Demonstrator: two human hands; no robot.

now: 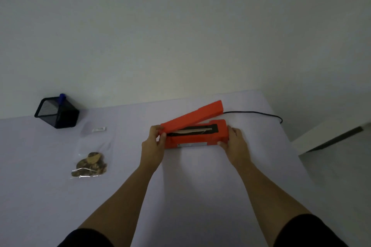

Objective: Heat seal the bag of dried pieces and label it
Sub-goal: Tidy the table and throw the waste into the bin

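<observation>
An orange heat sealer [197, 135] sits mid-table with its lid arm raised at an angle, showing the black sealing strip. My left hand [153, 144] grips the free left end of the raised arm. My right hand [234, 143] holds the right end of the sealer's base. To the left lies a clear plastic bag [90, 163] with brown dried pieces in its lower part, flat on the table and apart from both hands. A small white label [99, 129] lies just beyond the bag's top.
A black mesh pen holder [57, 113] with a blue marker [62, 98] stands at the back left by the wall. The sealer's black cord [259, 114] runs off the table's right edge. A white ledge [331, 136] is at the right.
</observation>
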